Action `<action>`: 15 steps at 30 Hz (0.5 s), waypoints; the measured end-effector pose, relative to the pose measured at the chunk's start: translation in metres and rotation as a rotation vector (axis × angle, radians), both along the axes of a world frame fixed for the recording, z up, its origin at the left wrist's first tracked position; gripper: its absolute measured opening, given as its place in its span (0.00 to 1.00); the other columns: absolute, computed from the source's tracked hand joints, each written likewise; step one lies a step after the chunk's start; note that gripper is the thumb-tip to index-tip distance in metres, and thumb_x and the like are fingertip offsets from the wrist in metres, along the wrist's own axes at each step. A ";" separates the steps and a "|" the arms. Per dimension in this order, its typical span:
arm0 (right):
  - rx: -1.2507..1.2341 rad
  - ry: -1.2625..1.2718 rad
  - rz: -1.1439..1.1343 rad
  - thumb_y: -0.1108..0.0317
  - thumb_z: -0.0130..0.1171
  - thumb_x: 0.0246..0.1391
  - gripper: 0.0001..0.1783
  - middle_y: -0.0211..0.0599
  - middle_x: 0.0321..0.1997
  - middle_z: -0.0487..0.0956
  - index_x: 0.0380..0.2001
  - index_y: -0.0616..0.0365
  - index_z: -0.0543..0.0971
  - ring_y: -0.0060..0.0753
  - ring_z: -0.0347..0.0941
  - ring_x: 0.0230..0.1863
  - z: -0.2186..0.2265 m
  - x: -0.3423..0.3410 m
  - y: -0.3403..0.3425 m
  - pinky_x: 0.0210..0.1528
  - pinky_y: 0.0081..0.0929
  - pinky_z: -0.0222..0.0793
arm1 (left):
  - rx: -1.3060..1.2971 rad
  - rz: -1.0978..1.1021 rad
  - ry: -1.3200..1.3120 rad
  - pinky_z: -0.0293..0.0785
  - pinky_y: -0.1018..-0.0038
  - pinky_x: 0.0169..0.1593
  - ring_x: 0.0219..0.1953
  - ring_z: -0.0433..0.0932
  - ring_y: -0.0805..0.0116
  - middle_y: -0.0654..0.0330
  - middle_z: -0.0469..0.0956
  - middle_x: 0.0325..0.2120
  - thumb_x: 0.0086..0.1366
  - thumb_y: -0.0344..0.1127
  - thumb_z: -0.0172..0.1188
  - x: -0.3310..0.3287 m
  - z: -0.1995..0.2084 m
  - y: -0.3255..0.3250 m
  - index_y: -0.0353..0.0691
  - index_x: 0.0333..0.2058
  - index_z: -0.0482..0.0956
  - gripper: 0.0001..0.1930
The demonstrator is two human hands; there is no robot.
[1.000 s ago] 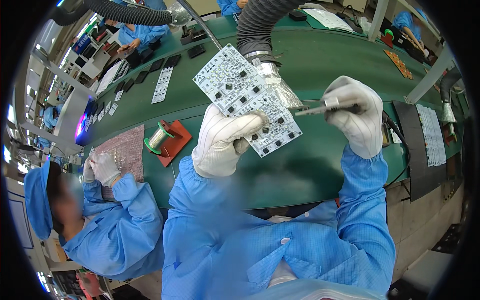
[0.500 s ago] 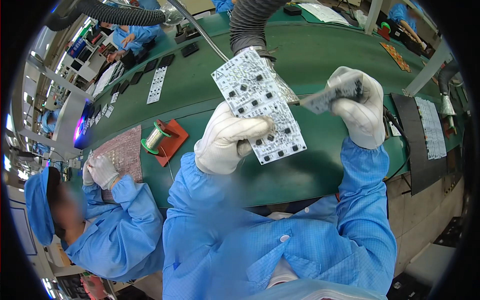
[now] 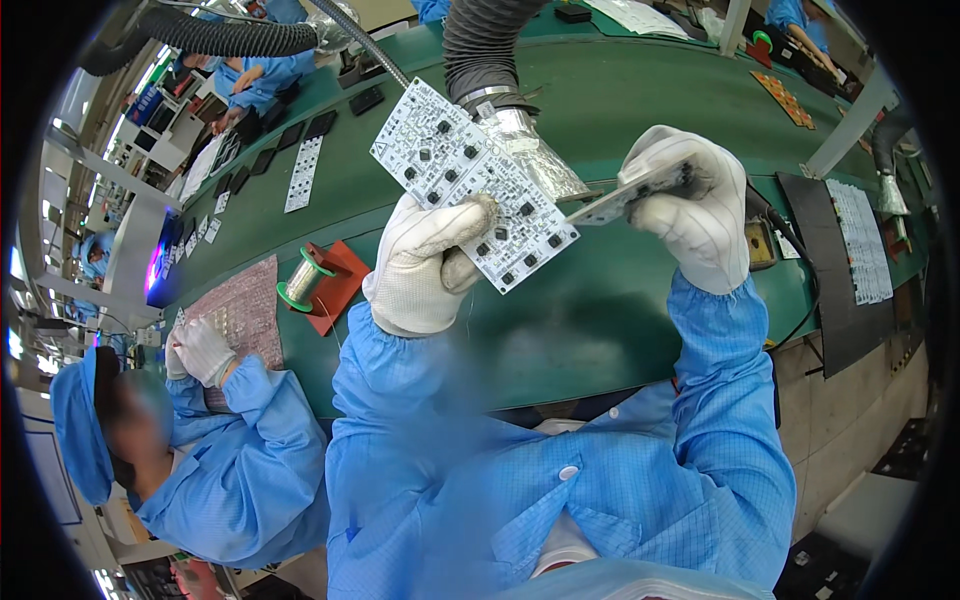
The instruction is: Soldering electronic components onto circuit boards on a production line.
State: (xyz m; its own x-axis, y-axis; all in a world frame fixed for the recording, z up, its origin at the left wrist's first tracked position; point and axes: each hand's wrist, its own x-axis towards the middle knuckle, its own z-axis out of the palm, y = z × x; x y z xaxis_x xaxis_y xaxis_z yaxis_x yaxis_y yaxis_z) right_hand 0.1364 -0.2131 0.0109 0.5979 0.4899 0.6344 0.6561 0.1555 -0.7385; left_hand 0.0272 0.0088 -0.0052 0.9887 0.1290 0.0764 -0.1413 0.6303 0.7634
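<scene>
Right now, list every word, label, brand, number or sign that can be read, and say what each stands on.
Triangular warning-type sign: on the white circuit board in the gloved left hand; its inner mark is too small to read.
Other printing on that board: too small to read.
Tilted circuit board in the gloved right hand: nothing legible.
Solder wire spool: no legible label.
No words, brands or numbers can be read.
</scene>
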 end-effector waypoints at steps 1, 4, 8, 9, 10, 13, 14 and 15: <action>0.074 0.086 -0.012 0.72 0.63 0.28 0.14 0.38 0.25 0.76 0.26 0.62 0.79 0.29 0.71 0.26 -0.001 -0.002 0.002 0.28 0.23 0.65 | -0.013 0.002 -0.017 0.51 0.82 0.15 0.11 0.57 0.80 0.58 0.77 0.28 0.57 0.23 0.58 -0.001 -0.002 0.000 0.33 0.49 0.68 0.20; 0.117 0.013 -0.033 0.70 0.67 0.29 0.14 0.38 0.26 0.76 0.26 0.61 0.79 0.30 0.72 0.27 0.001 -0.001 0.007 0.29 0.24 0.65 | 0.072 0.027 -0.034 0.53 0.83 0.16 0.12 0.60 0.80 0.58 0.77 0.29 0.57 0.22 0.58 0.001 -0.005 0.001 0.33 0.50 0.68 0.21; -0.011 -0.266 0.249 0.66 0.71 0.31 0.13 0.38 0.26 0.78 0.23 0.56 0.79 0.32 0.73 0.27 0.011 0.012 -0.001 0.27 0.26 0.66 | 0.024 -0.026 -0.010 0.58 0.85 0.18 0.17 0.67 0.80 0.58 0.78 0.32 0.57 0.21 0.57 0.002 -0.006 0.005 0.34 0.51 0.68 0.21; 0.034 -0.216 0.365 0.68 0.69 0.31 0.11 0.37 0.25 0.76 0.23 0.55 0.79 0.32 0.71 0.24 0.012 0.015 -0.002 0.25 0.26 0.63 | 0.014 -0.027 -0.016 0.59 0.85 0.19 0.18 0.69 0.80 0.58 0.78 0.33 0.57 0.21 0.57 0.002 -0.007 0.005 0.34 0.51 0.67 0.21; -0.033 -0.231 0.349 0.68 0.69 0.31 0.11 0.37 0.25 0.76 0.23 0.55 0.79 0.32 0.71 0.24 0.011 0.016 -0.003 0.25 0.26 0.63 | 0.011 -0.039 -0.035 0.59 0.86 0.19 0.19 0.70 0.80 0.58 0.78 0.34 0.57 0.21 0.58 0.001 -0.008 0.005 0.33 0.51 0.67 0.22; 0.017 -0.202 0.053 0.69 0.68 0.31 0.11 0.35 0.24 0.75 0.23 0.55 0.80 0.30 0.69 0.22 0.006 0.013 -0.002 0.24 0.26 0.62 | 0.468 0.149 -0.011 0.65 0.84 0.23 0.24 0.73 0.78 0.57 0.78 0.34 0.57 0.21 0.59 0.000 -0.010 0.005 0.34 0.49 0.71 0.20; 0.053 -0.144 0.026 0.69 0.68 0.30 0.11 0.35 0.23 0.75 0.24 0.55 0.80 0.30 0.69 0.22 0.004 0.012 -0.001 0.24 0.26 0.62 | 0.622 0.210 -0.002 0.67 0.84 0.24 0.26 0.75 0.77 0.57 0.78 0.34 0.57 0.20 0.59 0.000 -0.010 0.005 0.35 0.49 0.72 0.19; 0.020 -0.189 0.046 0.68 0.69 0.31 0.11 0.36 0.24 0.75 0.24 0.55 0.80 0.30 0.70 0.22 0.004 0.012 0.000 0.24 0.25 0.62 | 0.683 0.239 -0.017 0.68 0.84 0.25 0.26 0.75 0.77 0.57 0.78 0.34 0.57 0.20 0.59 -0.001 -0.010 0.005 0.34 0.49 0.72 0.19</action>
